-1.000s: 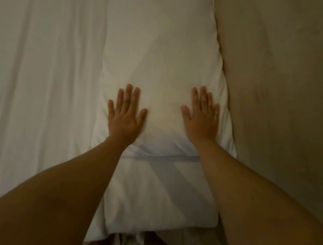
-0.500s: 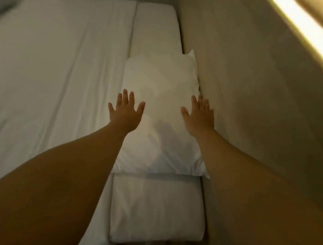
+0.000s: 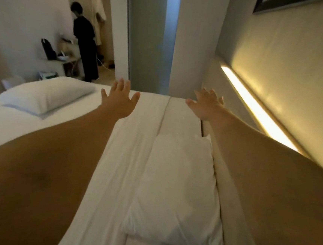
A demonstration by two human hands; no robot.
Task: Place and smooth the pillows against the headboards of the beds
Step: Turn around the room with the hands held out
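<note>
Step in hand: the near pillow (image 3: 178,192) lies flat on the bed (image 3: 126,158), its long right edge just beside the headboard (image 3: 228,179), and neither hand touches it. Judge this pillow as placed; whether it needs more smoothing cannot be told from here.

Hand state:
- Your left hand (image 3: 119,99) is raised above the bed with fingers spread wide, holding nothing.
- Your right hand (image 3: 207,106) is likewise spread and empty, raised close to the headboard.

Next move, as a judgement: a second pillow (image 3: 43,96) lies on the bed's far left part, well apart from the headboard. You will probably need to reach across, grip it with both hands, carry it to the headboard beyond the near pillow, and press it flat.

Count:
- Pillows: two.
- Hands: two, both empty.
- Light strip (image 3: 255,109) above the headboard: one.
- Another person (image 3: 85,43), standing in the background: one.
</note>
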